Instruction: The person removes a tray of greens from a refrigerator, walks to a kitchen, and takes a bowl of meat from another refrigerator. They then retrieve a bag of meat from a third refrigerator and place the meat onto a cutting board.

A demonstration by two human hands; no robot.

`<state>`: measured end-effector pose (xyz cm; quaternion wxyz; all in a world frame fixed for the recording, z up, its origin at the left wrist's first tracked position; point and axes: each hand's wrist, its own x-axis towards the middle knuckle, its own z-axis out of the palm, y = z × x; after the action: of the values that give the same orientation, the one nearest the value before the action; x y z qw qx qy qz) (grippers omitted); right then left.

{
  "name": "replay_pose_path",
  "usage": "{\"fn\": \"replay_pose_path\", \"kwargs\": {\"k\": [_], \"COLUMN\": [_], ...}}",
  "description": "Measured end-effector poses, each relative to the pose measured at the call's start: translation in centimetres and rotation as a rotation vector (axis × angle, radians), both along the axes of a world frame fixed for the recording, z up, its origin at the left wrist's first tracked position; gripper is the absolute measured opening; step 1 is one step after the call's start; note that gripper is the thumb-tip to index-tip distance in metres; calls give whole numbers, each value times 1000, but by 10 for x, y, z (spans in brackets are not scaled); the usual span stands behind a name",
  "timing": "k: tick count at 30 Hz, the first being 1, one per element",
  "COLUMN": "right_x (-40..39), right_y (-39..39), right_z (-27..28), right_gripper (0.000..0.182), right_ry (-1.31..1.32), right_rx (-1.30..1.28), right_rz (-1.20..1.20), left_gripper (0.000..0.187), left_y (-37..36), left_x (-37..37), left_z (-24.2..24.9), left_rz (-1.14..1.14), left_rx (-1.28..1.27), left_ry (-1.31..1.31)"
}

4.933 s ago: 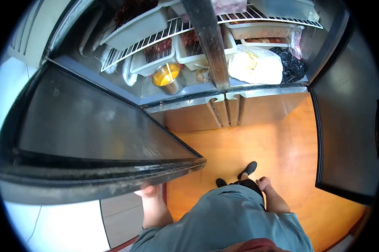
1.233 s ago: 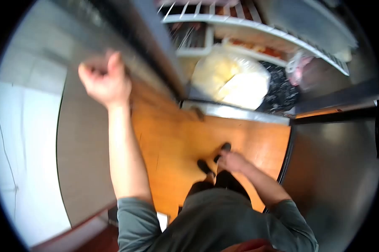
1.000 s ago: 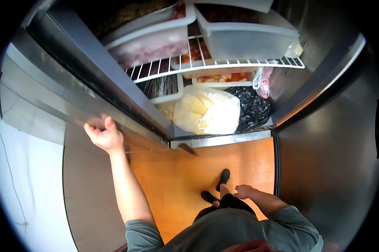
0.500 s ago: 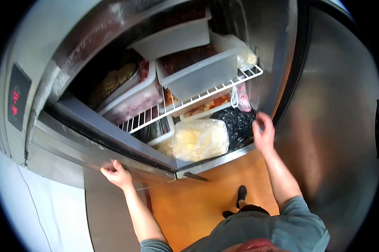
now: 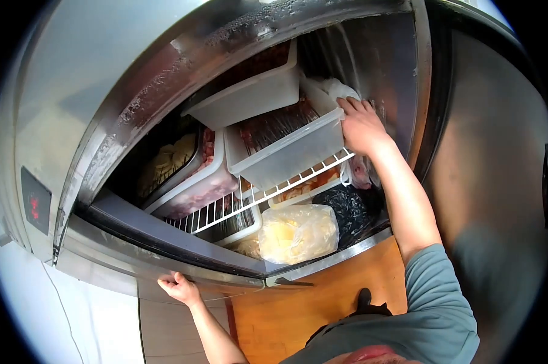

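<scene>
Red display (image 5: 36,203) noted at far left. At lower left of centre, the steel door (image 5: 113,252) was met by the left hand (image 5: 181,290), fingers loosely curled; grip could not be told. Mid-frame, a translucent tub (image 5: 289,148) was borne by the wire shelf (image 5: 249,205), a pale-filled bag (image 5: 298,235) below. Tub's right end was met by the right hand (image 5: 364,124), fingers extended; grip undetermined.

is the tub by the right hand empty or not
Not empty: dark red contents show under plastic wrap inside the tub.
</scene>
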<state>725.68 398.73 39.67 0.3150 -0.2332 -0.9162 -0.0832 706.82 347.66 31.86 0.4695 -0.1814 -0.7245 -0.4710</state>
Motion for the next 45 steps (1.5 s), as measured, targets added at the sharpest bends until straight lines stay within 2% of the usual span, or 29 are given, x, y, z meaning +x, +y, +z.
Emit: {"fn": "replay_pose_path", "kwargs": {"k": [8, 9, 10, 12, 13, 16, 17, 22, 26, 31, 36, 38, 41, 42, 44, 45], "right_x": [-18, -20, -21, -16, -21, -25, -27, -29, -23, -9, -13, -9, -1, -1, 0, 0], "right_y": [15, 17, 17, 7, 18, 24, 21, 17, 6, -10, -22, -27, -25, -24, -23, -21], "right_z": [0, -1, 0, 21, 20, 26, 24, 20, 38, 26, 15, 11, 10, 6, -2, -9], "right_gripper": [40, 40, 40, 40, 43, 41, 39, 34, 36, 45, 41, 42, 45, 47, 48, 51], "right_ry": [-29, 37, 27, 17, 198, 172, 157, 101, 231, 429, 740, 736, 677, 673, 680, 678], "right_rx": [13, 83, 15, -119, 38, -44, -12, 23, 18, -11, -120, -178, -168, -181, -63, -106], "right_rz": [-34, -14, -32, -80, -38, -80, -89, -106, -120, -178, -210, -122, -23, -17, -22, -33], "left_gripper": [68, 68, 56, 67, 66, 63, 62, 58, 58, 58, 53, 64, 64, 53, 54, 62], "left_y": [7, 5, -4, -2, -1, 0, 3, 2, 1, -1, 0, 7, 2, -4, -5, 3], "left_x": [0, -4, -6, -10, -13, -7, -7, -4, -8, -5, -5, -4, -4, -9, -9, -6], "left_z": [0, -4, -11, -10, -11, -7, -8, -4, -4, -6, -7, -2, -4, -8, -8, -4], "left_rz": [-61, -89, -218, -52, -77, -65, -183, -159, -122, -155, -250, -174, -162, -203, -227, -171], "left_rx": [91, 113, 139, 81, 81, 39, 120, 81, 56, 70, 144, 153, 110, 82, 100, 128], "left_ry": [29, 36, -42, 43, 73, 54, 36, 59, 108, 40, 16, 59, 7, 47, 8, 32]}}
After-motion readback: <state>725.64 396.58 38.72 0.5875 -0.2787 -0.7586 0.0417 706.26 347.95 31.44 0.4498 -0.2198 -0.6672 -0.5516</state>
